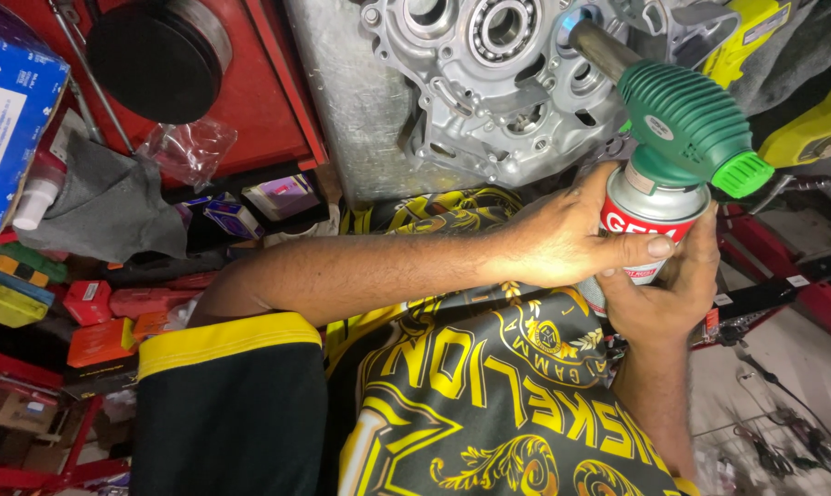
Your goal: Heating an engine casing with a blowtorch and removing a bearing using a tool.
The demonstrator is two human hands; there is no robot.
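hands: left (562,241), right (668,289) both clasp torch canister (652,209) | nozzle (599,46) points up-left at engine case (489,83)

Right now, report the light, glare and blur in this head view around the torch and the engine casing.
Head view: bright, even light; pale blue glow at the torch nozzle against the silver engine casing; both hands on the gas canister are sharp; wide-angle bending at the edges; lower right floor washed out and soft.
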